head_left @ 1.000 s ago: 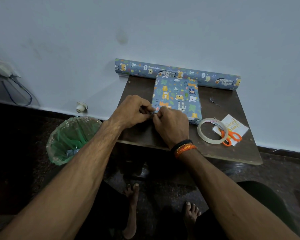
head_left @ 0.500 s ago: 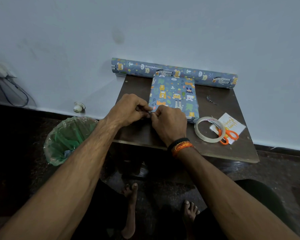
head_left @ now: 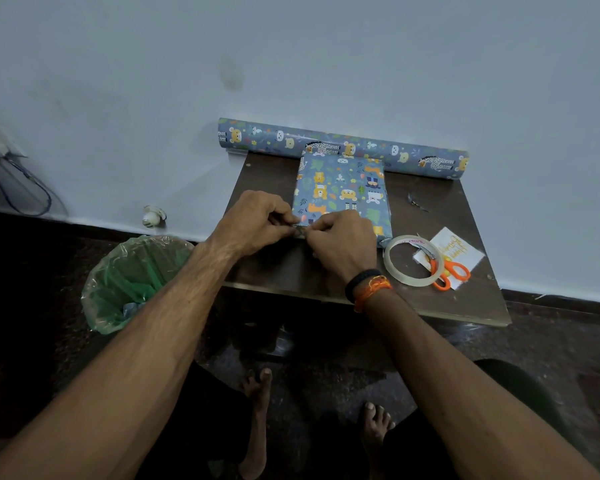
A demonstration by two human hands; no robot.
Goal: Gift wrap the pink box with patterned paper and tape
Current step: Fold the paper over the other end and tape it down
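Observation:
The box (head_left: 342, 192), fully covered in blue animal-patterned paper, lies on the small dark table (head_left: 447, 306). No pink shows. My left hand (head_left: 257, 223) and my right hand (head_left: 343, 247) meet at the box's near left corner. Both pinch a small folded bit of paper or tape (head_left: 300, 231) there; I cannot tell which it is. A roll of clear tape (head_left: 413, 259) lies to the right of my right hand. The paper roll (head_left: 343, 147) lies along the wall behind the box.
Orange-handled scissors (head_left: 447, 270) rest on a white card (head_left: 461, 251) beside the tape roll. A bin lined with a green bag (head_left: 132, 278) stands on the floor left of the table. My bare feet are under the table's front edge.
Both hands have stayed pinched together at the box's near left corner. Only the camera view has shifted slightly.

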